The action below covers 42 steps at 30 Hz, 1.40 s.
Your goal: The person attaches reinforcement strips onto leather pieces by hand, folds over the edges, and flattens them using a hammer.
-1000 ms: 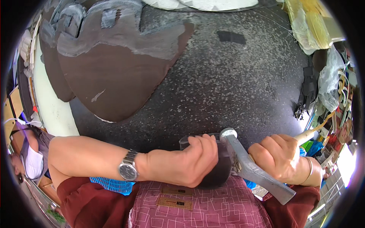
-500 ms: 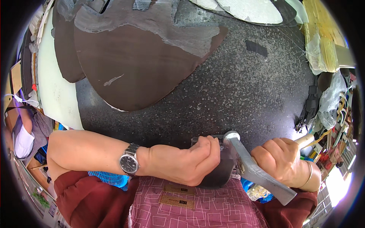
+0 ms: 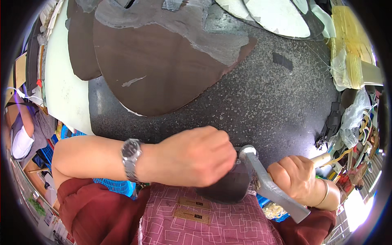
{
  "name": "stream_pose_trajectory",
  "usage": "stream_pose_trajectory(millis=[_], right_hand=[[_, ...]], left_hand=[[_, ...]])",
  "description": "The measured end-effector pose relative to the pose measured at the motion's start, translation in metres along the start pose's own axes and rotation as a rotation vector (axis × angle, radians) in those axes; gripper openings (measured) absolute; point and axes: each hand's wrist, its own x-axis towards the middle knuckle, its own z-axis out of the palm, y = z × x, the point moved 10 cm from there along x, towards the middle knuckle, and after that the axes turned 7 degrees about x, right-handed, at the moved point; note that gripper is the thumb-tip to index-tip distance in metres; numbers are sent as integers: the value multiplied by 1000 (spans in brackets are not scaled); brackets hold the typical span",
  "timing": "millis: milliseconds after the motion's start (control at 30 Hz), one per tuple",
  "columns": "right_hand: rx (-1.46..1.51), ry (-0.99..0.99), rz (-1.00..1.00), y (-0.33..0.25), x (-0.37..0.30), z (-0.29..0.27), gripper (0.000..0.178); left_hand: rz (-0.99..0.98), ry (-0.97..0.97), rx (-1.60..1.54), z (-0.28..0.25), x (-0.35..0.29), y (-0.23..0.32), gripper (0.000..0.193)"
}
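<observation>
At the near edge of the dark work surface, my left hand (image 3: 196, 157) is closed, its back turned up and slightly blurred. Its fingertips are hidden, so I cannot make out what they hold. Below it a smooth dark piece (image 3: 228, 188) hangs over the edge against the apron. My right hand (image 3: 295, 177) grips the wooden handle of a metal hammer (image 3: 271, 188). The hammer's round face is up by the table edge, close to the left knuckles, and its flat tapered end points down toward my lap.
A large brown sheet (image 3: 159, 77) with grey smears lies on the speckled black table (image 3: 261, 98). White rounded pieces (image 3: 277, 18) are at the back right, and a small dark patch (image 3: 282, 61) lies nearer. Yellowish plastic wrap (image 3: 347, 45) stands at the right; blue baskets (image 3: 114, 186) sit below the left arm.
My left hand has risen and rolled so its back faces up, where before its curled fingers showed. The hammer stays beside it in my right hand. The whole view has shifted slightly.
</observation>
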Motion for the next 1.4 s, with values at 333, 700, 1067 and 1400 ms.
stream_pose_trajectory(millis=[333, 700, 1067, 1400], right_hand=[[-22, -1, -73, -8, 15, -6, 18], [16, 15, -66, -17, 30, -6, 18], [-81, -47, 2, -20, 27, 7, 17], [9, 8, 10, -16, 33, -4, 21]], left_hand=[[276, 32, 684, 18, -18, 44, 31], [-51, 147, 305, -7, -29, 22, 31], [-242, 348, 294, -14, -41, 12, 25], [-68, 333, 480, -8, -45, 31, 20]])
